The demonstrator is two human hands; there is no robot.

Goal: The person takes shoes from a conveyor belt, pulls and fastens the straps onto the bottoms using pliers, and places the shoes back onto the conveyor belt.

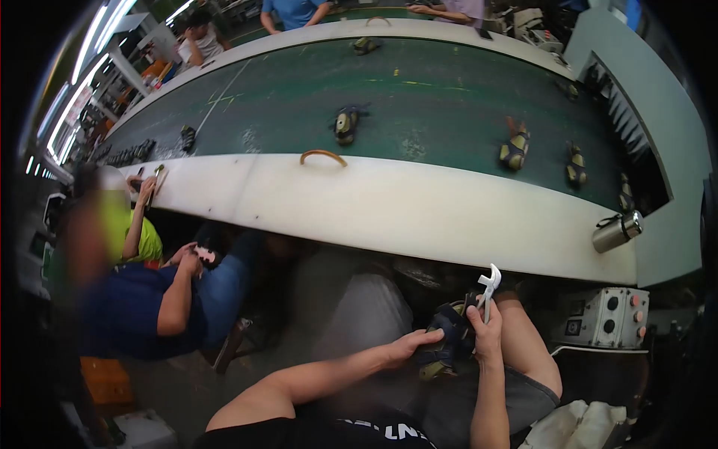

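My left hand (413, 348) is closed on a dark navy and olive shoe (443, 346) held over my lap. Its strap and upper details are hard to make out. In my right hand (486, 328) is a pair of lasting pincers (490, 280), with the pale metal jaws pointing up. The fingers wrap around the handles right beside the shoe, and part of the shoe is hidden behind them.
Several similar shoes, one mid-belt (346, 125), lie on a green conveyor belt (284, 97). A white ledge (419, 194) runs before me, with a steel flask (618, 232) at right. Below it stands a control box (609, 318). A co-worker in navy (134, 303) sits left.
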